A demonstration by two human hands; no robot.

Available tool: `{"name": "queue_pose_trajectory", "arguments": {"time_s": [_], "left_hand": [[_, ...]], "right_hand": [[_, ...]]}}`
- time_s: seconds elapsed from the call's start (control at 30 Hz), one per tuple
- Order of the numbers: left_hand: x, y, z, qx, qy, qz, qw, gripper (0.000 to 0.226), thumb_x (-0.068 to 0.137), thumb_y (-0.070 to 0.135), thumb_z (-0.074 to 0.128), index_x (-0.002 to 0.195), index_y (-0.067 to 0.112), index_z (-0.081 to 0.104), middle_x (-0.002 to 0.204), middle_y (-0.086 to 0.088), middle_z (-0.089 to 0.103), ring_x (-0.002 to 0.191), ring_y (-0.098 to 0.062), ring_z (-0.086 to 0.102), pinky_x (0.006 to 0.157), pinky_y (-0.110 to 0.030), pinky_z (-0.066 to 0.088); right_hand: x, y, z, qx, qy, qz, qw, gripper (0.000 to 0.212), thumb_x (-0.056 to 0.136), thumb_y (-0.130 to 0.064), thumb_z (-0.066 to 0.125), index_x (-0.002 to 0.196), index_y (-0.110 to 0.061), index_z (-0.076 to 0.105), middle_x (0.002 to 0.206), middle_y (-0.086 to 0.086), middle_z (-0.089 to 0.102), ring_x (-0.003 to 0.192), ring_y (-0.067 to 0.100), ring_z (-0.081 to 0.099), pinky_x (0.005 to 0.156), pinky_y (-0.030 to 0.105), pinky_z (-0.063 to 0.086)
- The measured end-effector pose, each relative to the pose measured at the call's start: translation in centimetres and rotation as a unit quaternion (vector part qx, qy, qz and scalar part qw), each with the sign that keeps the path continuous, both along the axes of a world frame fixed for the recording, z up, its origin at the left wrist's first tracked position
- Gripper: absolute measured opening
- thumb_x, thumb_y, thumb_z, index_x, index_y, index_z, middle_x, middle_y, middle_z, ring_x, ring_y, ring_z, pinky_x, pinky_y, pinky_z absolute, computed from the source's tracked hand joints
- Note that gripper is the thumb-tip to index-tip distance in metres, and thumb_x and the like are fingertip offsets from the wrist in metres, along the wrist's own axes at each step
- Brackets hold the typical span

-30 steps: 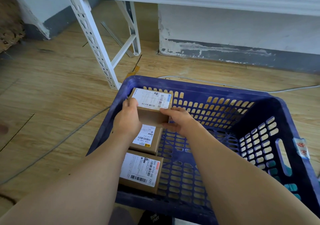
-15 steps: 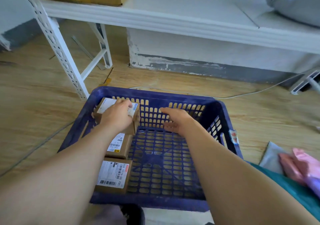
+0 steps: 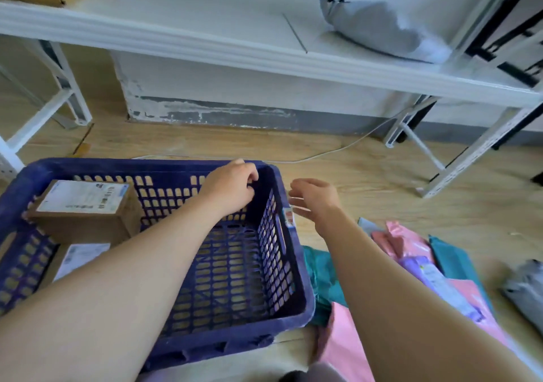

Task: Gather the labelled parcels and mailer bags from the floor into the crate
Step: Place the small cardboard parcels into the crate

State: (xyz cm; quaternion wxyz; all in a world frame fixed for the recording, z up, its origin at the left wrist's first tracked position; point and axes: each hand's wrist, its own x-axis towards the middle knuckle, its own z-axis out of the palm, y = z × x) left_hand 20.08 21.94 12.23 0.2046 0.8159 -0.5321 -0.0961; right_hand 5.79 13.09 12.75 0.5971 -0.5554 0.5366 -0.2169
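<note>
The left hand (image 3: 232,189) curls round the crate (image 3: 117,165) rim's far corner, while the right hand (image 3: 316,200) hovers just outside, fingers loose, holding nothing.

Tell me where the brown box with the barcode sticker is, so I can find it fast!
Look for the blue crate on the wooden floor. In its far left corner sits a brown box with a white barcode label on top. The other box lies nearer and is half hidden; this one shows whole.
</note>
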Motion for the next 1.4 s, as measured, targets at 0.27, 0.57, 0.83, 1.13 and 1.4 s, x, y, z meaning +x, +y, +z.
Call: {"name": "queue_pose_trajectory", "arguments": {"time_s": [0.27, 0.57, 0.83, 1.13, 1.4], "left_hand": [[-2.2, -3.4, -0.4, -0.016, -0.030, -0.049, 0.998, 0.027, 0.091, 0.013, 0.049, 0.116, 0.018, 0.057, 0.121, 0.000, 0.048, 0.115, -0.020, 0.044, 0.078, -0.030, 0.040], [-2.1, -7.6, -2.5, -0.011, -0.039, -0.060, 0.997, 0.036, 0.093, 0.029, 0.054, 0.128, 0.021, 0.052, 0.131, 0.005, 0.045, 0.125, -0.017, 0.041, 0.100, -0.031, 0.034], [0.0, -14.5, -3.0, 0.045, -0.027, -0.064, 0.997, 0.035, 0.092, 0.033, 0.053, 0.127, 0.027, 0.050, 0.139, 0.003, 0.039, 0.121, -0.019, 0.044, 0.092, -0.033, 0.039], [2.1, -19.4, -5.2, 0.107, -0.002, -0.066, 0.992, 0.031, 0.090, 0.034, 0.057, 0.120, 0.030, 0.055, 0.130, 0.002, 0.043, 0.118, -0.020, 0.046, 0.092, -0.034, 0.041], [3.8, -20.4, -6.5, 0.125, -0.010, -0.062, 0.990, 0.028, 0.088, 0.033, 0.058, 0.116, 0.032, 0.056, 0.128, 0.005, 0.045, 0.117, -0.017, 0.048, 0.085, -0.029, 0.036]], "right_hand": [[-4.3, -4.2, -1.9, -0.087, 0.067, -0.085, 0.990, 0.026, 0.081, -0.007, 0.049, 0.065, -0.025, 0.060, 0.076, 0.001, 0.066, 0.083, 0.027, 0.066, 0.078, 0.038, 0.053], [-2.8, -6.6, -5.0, -0.157, 0.168, -0.021, 0.973, 0.031, 0.086, -0.009, 0.048, 0.111, -0.018, 0.064, 0.106, -0.001, 0.066, 0.092, 0.019, 0.059, 0.071, 0.024, 0.042], [-0.1, -9.6, -11.6, -0.189, 0.259, 0.052, 0.946, 0.039, 0.082, -0.011, 0.052, 0.119, -0.022, 0.056, 0.126, 0.002, 0.054, 0.099, 0.025, 0.059, 0.069, 0.025, 0.038], [4.8, -13.1, -16.2, -0.244, 0.355, 0.215, 0.876, 0.074, 0.076, -0.029, 0.067, 0.142, -0.024, 0.032, 0.144, 0.011, 0.030, 0.129, 0.032, 0.033, 0.101, 0.041, 0.039], [8.0, -13.9, -19.8, -0.222, 0.392, 0.300, 0.841, 0.084, 0.084, -0.022, 0.062, 0.149, -0.027, 0.010, 0.156, 0.022, -0.004, 0.145, 0.037, 0.001, 0.115, 0.047, 0.020]]}}
